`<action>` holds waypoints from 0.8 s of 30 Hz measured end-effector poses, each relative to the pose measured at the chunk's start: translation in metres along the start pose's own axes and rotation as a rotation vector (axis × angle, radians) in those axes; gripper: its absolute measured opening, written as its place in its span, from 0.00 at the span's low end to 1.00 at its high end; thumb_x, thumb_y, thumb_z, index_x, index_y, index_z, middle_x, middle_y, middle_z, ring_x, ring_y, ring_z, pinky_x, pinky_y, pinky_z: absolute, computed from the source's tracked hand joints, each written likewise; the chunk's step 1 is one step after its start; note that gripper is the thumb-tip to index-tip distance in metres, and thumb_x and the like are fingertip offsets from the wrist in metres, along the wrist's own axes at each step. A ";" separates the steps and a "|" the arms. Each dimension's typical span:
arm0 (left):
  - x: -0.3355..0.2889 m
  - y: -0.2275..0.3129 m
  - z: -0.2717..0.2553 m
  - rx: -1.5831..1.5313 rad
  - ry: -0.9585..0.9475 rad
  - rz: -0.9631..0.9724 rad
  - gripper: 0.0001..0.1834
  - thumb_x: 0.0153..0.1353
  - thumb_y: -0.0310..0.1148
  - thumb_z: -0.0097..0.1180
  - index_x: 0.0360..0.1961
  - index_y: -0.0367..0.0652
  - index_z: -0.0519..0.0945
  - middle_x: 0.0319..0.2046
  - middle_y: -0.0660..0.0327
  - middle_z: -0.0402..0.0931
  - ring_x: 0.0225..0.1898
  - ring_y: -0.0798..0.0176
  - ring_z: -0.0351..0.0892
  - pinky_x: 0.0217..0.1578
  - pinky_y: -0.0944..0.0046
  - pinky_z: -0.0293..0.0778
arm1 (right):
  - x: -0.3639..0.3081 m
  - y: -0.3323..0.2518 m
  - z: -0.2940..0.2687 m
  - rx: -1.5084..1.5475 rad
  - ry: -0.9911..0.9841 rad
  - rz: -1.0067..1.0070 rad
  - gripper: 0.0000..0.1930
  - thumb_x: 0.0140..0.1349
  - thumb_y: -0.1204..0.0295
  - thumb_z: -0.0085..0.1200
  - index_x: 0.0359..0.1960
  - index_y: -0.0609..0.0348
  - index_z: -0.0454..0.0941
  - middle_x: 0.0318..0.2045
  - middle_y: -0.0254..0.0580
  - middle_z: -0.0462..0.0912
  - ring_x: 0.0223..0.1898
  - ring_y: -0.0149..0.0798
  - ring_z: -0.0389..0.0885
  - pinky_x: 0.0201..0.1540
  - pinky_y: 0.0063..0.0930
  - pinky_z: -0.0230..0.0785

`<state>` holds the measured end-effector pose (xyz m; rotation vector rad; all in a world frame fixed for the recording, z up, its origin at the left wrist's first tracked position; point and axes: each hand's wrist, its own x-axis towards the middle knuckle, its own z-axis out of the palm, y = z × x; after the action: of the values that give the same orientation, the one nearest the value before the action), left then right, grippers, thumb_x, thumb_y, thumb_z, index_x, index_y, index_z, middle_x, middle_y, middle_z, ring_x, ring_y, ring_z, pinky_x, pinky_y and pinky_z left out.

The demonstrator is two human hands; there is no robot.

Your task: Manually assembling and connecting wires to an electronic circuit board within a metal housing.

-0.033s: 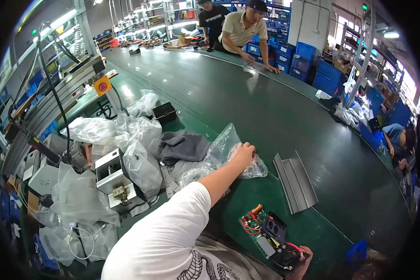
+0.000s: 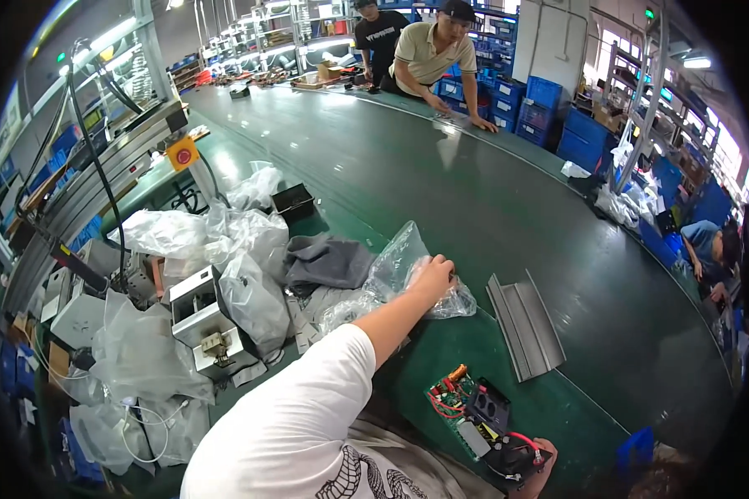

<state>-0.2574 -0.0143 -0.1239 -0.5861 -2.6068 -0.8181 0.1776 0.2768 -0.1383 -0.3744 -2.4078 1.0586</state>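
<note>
My left hand [image 2: 431,279] is stretched out over the bench, its curled fingers closed on a crumpled clear plastic bag [image 2: 401,252]; some fingertips are hidden. Low in the picture, my right hand [image 2: 544,471] grips the near end of a green circuit board [image 2: 462,418] with red wires, black parts and an orange connector. Part of that hand lies behind the board's black end. A grey ribbed metal profile [image 2: 526,328] rests to the right of the bag, beyond the board, touched by neither hand. Left of the bag lies a dark grey cloth [image 2: 329,259].
Bagged parts [image 2: 162,345] and an open metal housing [image 2: 212,320] crowd the left side. A black open box [image 2: 294,202] stands behind the cloth. An emergency stop button [image 2: 183,155] sits on a frame. Across the long dark belt [image 2: 491,200], a person [image 2: 433,62] leans on the edge.
</note>
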 end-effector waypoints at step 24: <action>0.002 0.004 -0.119 0.024 -0.568 -0.257 0.30 0.57 0.46 0.63 0.56 0.36 0.78 0.51 0.44 0.82 0.52 0.46 0.83 0.51 0.51 0.78 | -0.008 -0.047 -0.013 0.128 -0.054 0.098 0.20 0.50 0.84 0.59 0.46 0.59 0.73 0.48 0.37 0.70 0.48 0.33 0.77 0.55 0.27 0.71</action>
<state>-0.2340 -0.0825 -0.0289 -0.5451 -3.2592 -0.7799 0.1886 0.2503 -0.0977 -0.4284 -2.3734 1.2742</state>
